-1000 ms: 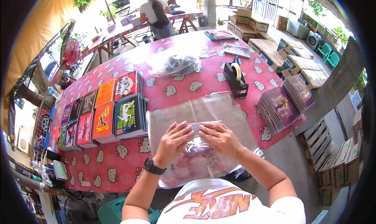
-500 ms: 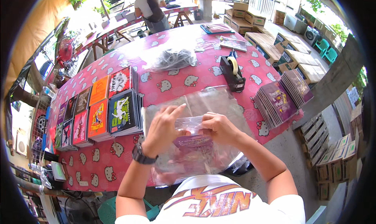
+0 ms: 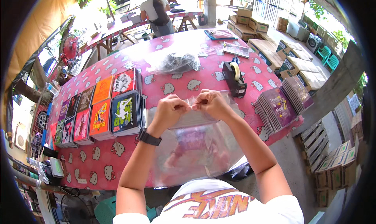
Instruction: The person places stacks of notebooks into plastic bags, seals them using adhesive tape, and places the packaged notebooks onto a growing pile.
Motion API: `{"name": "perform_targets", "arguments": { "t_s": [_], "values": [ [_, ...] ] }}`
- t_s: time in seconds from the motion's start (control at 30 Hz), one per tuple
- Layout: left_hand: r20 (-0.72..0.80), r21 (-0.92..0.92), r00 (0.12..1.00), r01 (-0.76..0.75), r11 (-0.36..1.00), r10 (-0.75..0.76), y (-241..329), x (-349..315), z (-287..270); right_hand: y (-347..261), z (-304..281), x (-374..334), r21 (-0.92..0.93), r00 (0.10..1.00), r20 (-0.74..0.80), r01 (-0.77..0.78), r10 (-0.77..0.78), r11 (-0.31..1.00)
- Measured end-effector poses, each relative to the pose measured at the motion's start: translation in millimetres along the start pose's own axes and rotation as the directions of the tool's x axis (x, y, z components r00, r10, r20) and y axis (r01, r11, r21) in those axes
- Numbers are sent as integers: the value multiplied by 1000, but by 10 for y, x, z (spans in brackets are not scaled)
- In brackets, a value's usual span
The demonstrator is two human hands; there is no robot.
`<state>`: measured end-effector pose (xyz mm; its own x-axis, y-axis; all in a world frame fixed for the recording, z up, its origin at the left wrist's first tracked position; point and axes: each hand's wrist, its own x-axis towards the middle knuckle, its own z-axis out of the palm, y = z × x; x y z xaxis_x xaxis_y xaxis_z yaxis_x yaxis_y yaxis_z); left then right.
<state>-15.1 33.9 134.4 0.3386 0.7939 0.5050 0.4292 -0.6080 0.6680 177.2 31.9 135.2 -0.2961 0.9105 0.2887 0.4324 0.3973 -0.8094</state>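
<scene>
Close together above the table's near middle, my left hand [image 3: 171,111] and my right hand [image 3: 211,104] are both closed. Their fingertips pinch the upper edge of a clear plastic sleeve [image 3: 196,119]. Under or behind it, a blurred purple patch shows; whether that is a book inside or a reflection, I cannot tell. Beneath my hands spreads a glossy transparent sheet [image 3: 196,161] on the pink patterned tablecloth. Stacks of purple books [image 3: 276,108] stand to the right. A black tape dispenser [image 3: 234,80] sits beyond my right hand.
Several stacks of colourful books [image 3: 101,116] fill the left of the table [image 3: 117,147]. A heap of clear plastic bags [image 3: 176,62] lies farther back, with flat packets [image 3: 235,49] at the far right. Cardboard boxes [image 3: 299,65] stand beyond. Another person [image 3: 158,14] is at a far table.
Both hands have moved up and away from me and closer together, now pinching the plastic's edge. The purple item seen between them earlier is less distinct. The view has shifted slightly.
</scene>
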Motion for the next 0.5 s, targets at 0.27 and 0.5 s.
{"name": "perform_targets", "arguments": {
  "t_s": [0.27, 0.5],
  "values": [
    [153, 82, 985, 72, 994, -84, -286, -1397, 606, 694, 840, -1132, -165, 955, 104, 291, -277, 942],
    [-33, 406, 790, 570, 714, -612, -124, -1271, 610, 679, 803, -869, -201, 977, 85, -176, 197, 964]
  ]
}}
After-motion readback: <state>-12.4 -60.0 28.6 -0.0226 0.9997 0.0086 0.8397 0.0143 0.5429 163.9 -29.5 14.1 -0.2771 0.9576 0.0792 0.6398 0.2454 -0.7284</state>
